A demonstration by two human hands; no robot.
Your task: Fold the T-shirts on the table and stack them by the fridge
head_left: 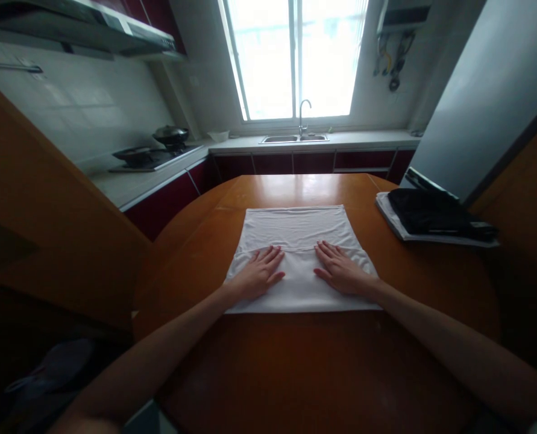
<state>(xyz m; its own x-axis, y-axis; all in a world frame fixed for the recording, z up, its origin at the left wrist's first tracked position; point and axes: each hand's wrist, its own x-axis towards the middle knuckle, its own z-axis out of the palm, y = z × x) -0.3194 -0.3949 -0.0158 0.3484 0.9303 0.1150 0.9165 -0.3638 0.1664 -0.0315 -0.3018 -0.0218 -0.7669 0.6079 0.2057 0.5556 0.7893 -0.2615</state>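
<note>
A white cloth garment (299,226), partly folded, lies flat on the brown wooden table (304,367). Its near part is doubled over, and the edge of that layer runs across the middle. My left hand (260,272) rests palm down on the left side of the folded layer, fingers spread. On the right side my right hand (340,270) lies flat in the same way, fingertips near the fold's edge. Small wrinkles show in the far part of the cloth. Which kind of garment it is, I cannot tell.
Folded black clothing (431,211) lies over white cloth at the table's right. Beyond the table are a counter with a sink (295,138), a stove with pans (171,134) at left, and a tall grey refrigerator (485,90) at right.
</note>
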